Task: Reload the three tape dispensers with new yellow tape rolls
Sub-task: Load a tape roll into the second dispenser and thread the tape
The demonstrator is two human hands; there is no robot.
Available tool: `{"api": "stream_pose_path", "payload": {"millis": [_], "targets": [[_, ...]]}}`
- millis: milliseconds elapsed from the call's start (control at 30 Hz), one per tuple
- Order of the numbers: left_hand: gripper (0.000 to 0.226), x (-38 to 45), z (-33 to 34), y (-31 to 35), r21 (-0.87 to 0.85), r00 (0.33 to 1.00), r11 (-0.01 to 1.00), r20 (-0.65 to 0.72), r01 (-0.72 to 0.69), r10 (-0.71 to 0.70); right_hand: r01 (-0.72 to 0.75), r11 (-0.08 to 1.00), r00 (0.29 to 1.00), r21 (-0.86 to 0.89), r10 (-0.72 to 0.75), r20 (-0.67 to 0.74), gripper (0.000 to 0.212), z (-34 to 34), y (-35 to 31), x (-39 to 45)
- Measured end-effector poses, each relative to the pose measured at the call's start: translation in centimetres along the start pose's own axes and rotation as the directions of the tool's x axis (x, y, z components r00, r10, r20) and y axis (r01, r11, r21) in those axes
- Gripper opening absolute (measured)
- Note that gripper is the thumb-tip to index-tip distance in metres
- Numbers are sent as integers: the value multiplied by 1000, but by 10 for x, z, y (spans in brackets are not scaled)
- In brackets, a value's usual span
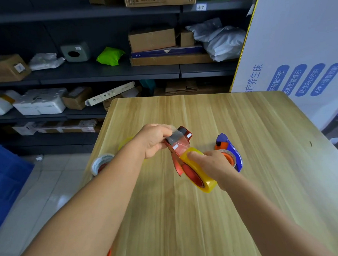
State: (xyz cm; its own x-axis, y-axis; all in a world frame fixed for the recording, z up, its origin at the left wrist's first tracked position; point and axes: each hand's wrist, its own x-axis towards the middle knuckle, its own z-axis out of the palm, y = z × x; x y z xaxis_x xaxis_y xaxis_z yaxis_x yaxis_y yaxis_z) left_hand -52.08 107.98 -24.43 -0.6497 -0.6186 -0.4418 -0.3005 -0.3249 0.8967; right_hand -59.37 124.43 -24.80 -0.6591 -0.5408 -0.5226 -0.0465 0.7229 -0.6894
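Frame centre, above pale wooden table (241,124): red plastic tape dispenser (179,146) between my hands. My left hand (152,140), arm reaching from lower left, pinches clear tape strip (175,136) at dispenser's front. My right hand (214,164) grips glossy yellow tape roll (200,172) mounted on it, thumb on top. Just right, behind my right hand: blue dispenser with orange hub (230,151).

Wood-grain table (241,124); dark shelving (103,72) w/ boxes behind; white tile floor (41,191); printed white panel (296,45) at right.
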Motion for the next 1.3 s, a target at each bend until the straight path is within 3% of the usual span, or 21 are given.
{"api": "stream_pose_path", "payload": {"millis": [100,233,300,400,567,667,800,1133,1300], "targets": [[19,-6,-3,2,25,998,1000,59,14,-16,-1,1000,1000,-9,2,25,41,0,3,-1],[30,-4,1,1,56,998,998,-60,14,-10,0,999,997,-39,3,72,36,-2,3,-2],[31,-2,4,0,60,992,998,-123,8,-1,17,996,996,-90,-9,90,44,-1,1,-2],[27,0,10,-1,104,980,995,-199,0,20,87,968,996,-234,-83,26,65,9,-2,-1],[32,-6,17,4,197,970,980,-230,-28,74,171,881,972,-441,-225,-74,56,23,-2,2],[28,-12,19,11,294,960,950,-222,-102,171,181,885,963,-428,-247,-104,40,22,3,3],[21,-21,23,21,473,896,851,-241,-227,373,203,899,957,-388,-266,-114,39,21,10,5],[13,-37,26,58,411,828,815,-210,-407,520,256,909,944,-329,-309,-117,49,4,16,1],[12,-40,27,64,443,793,759,-157,-477,589,261,951,958,-165,-276,-76,50,-6,16,-2]]}}
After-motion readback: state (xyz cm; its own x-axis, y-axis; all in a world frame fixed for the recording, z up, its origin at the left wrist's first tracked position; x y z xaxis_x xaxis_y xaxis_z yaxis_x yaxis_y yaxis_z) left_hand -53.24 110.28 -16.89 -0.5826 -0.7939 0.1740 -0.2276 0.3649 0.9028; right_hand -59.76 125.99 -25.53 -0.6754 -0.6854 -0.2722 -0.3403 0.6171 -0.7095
